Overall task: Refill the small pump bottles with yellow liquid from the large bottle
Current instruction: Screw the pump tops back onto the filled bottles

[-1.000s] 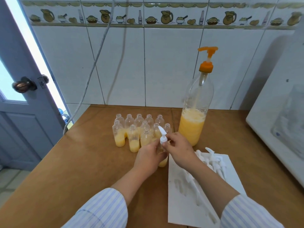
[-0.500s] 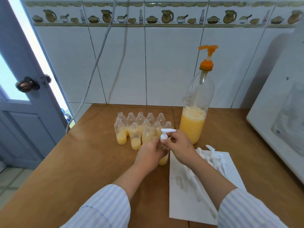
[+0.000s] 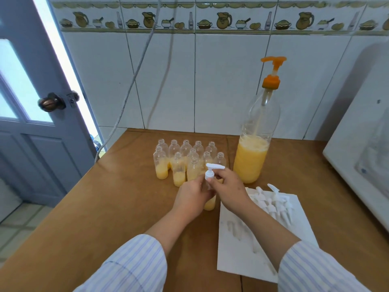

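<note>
Head view: left hand (image 3: 192,193) grips small bottle (image 3: 210,204) at table centre; right hand (image 3: 228,186) pinches white pump cap (image 3: 210,172) on its neck. Large bottle (image 3: 252,159) stands at 1 o'clock. Judgement: hold bottle upright, turn collar squarely until snug.

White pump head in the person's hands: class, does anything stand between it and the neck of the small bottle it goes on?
Nothing visible does. The white pump head already sits atop the small bottle, pinched by the right hand while the left hand grips the bottle.
</note>
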